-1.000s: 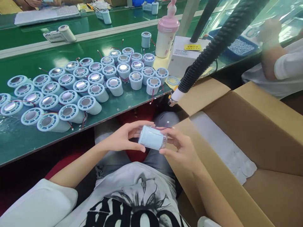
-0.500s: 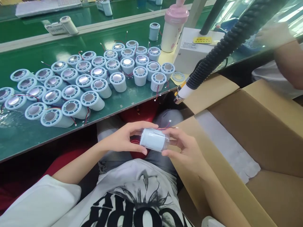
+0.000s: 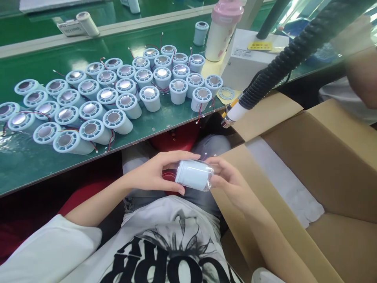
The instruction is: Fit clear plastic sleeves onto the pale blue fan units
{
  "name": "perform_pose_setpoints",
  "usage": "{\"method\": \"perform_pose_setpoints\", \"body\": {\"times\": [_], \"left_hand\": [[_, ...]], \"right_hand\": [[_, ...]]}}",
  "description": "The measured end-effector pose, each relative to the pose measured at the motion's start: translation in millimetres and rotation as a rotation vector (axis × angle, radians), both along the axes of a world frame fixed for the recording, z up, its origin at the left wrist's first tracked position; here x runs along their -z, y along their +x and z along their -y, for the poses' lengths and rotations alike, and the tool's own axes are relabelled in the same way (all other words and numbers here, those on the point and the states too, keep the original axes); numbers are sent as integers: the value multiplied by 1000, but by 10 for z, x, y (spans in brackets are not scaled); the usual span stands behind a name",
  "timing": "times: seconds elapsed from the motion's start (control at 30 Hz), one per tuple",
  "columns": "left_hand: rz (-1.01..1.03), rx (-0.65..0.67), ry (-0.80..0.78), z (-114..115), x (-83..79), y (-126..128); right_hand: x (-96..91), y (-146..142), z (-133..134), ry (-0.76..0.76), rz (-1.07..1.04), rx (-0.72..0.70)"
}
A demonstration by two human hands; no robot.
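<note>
A light blue cylinder [image 3: 193,174] in a clear plastic sleeve lies on its side above my lap, thin wires at its far side. My left hand [image 3: 156,173] grips its left end between thumb and fingers. At the other end, my right hand [image 3: 232,181] has thumb and fingers closed on the loose clear plastic [image 3: 209,181]. Part of that grip is hidden behind the sleeve. On the green bench beyond stand several similar blue cylinders [image 3: 149,98], round metal discs on top and red and black wires beside them.
An open cardboard box [image 3: 294,149] is to my right, with a white sheet [image 3: 282,181] inside. A black corrugated hose [image 3: 273,67] with a nozzle hangs over its corner. A pink-lidded cup [image 3: 220,35] and a white device [image 3: 244,59] stand on the bench [image 3: 141,137]. Another person's arm [image 3: 361,67] is at right.
My right hand's fingers have shifted along the clear plastic and drawn together at its end. The left hand keeps its grip on the cylinder. The view has shifted slightly.
</note>
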State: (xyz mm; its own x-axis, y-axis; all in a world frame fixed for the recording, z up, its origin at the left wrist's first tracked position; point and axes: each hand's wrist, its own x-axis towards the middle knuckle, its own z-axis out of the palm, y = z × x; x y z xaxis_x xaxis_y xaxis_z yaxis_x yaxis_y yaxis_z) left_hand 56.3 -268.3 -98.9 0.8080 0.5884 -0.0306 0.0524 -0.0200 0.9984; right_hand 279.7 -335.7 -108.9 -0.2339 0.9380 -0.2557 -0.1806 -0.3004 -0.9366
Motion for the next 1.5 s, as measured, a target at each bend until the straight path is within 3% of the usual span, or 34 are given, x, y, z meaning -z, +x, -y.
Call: {"method": "perform_pose_setpoints", "body": {"times": [0.13, 0.27, 0.37, 0.5, 0.63, 0.8, 0.9, 1.0, 1.3, 1.5], "left_hand": [[34, -49, -183, -78, 97, 94], [103, -148, -302, -305, 324, 361], [69, -148, -280, -542, 407, 616], [13, -92, -170, -802, 368, 830], [-40, -24, 44, -886, 288, 818], [-136, 37, 509, -865, 158, 676], [-167, 77, 702, -863, 103, 598], [-142, 85, 754, -850, 102, 527], [29, 101, 683, -720, 133, 383], [-53, 50, 916, -689, 113, 319]], "right_hand": [[182, -30, -38, -73, -88, 84], [460, -39, -144, -135, -223, 316], [616, 24, -285, -129, -282, 475], [669, 170, -471, -106, -279, 534], [632, 245, -576, -126, -295, 498], [579, 232, -619, -198, -313, 410], [515, 220, -608, -232, -319, 368], [415, 209, -582, -270, -326, 346], [207, 159, -519, -421, -346, 310], [174, 168, -514, -500, -307, 159]]}}
